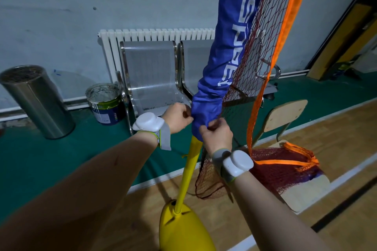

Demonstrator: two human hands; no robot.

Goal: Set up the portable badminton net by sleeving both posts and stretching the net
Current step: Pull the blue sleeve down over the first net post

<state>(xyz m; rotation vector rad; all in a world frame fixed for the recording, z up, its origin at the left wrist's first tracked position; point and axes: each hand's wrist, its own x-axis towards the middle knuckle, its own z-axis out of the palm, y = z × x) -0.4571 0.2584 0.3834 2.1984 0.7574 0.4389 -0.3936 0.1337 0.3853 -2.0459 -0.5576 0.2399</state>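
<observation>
A yellow post (188,169) rises from a yellow base (181,230) on the floor. A blue sleeve (230,47) with white lettering covers the post's upper part, its lower hem bunched just above the bare yellow section. My left hand (178,117) pinches the hem on its left side. My right hand (216,135) grips the hem on the right. The dark red net (253,32) with an orange band (285,26) hangs from the sleeve, and the rest of the net (283,167) lies heaped on a wooden chair (306,193).
Metal bench seats (151,75) and a white radiator (155,33) stand against the wall behind the post. A steel bin (36,102) and a paint bucket (106,104) sit at the left on the green floor strip. Wooden floor lies around the base.
</observation>
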